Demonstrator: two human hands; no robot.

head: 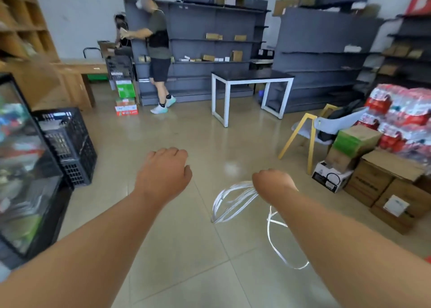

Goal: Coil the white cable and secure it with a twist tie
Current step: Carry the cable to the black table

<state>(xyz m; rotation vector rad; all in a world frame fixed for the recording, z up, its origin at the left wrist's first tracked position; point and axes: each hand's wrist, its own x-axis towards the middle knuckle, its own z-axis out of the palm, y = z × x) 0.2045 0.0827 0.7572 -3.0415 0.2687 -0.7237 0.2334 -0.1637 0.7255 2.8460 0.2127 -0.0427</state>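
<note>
The white cable [229,200] is gripped in the curled right hand [272,184], its loops hanging above the tiled floor [186,242]. The left hand [163,172] is held out curled, nothing seen in it.

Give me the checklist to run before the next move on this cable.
1. Grip of the right hand on the white cable: ok, the loops hang from it.
2. Whole length coiled: not ok, a loose tail still trails beside the loops.
3. Loops gathered neatly: not ok, they splay apart.
4. Is the left hand free: cannot tell, its fingers are curled under and the palm is hidden.
5. Is the twist tie ready: cannot tell, none is in view.
</note>
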